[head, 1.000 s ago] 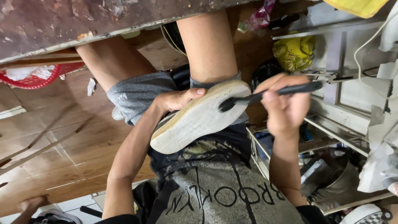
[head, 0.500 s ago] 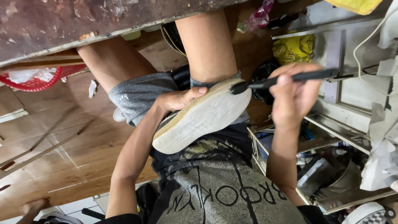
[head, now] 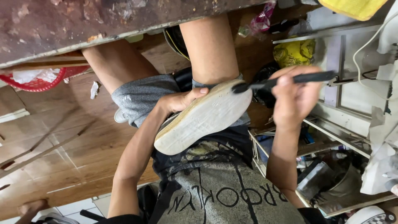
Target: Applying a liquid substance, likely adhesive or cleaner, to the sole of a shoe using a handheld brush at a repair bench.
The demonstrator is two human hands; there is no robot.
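Both hands closed: left (head: 179,101) curled palm-up, right (head: 293,97) fisted, forearms extended.

A worn, dark-stained wooden bench (head: 83,20) with a chipped pale edge runs across the top. Below it lies a brown wooden plank floor (head: 62,157). On the floor sit a red plastic mesh basket (head: 39,81) holding white paper, and a small crumpled white scrap (head: 94,89) near it.
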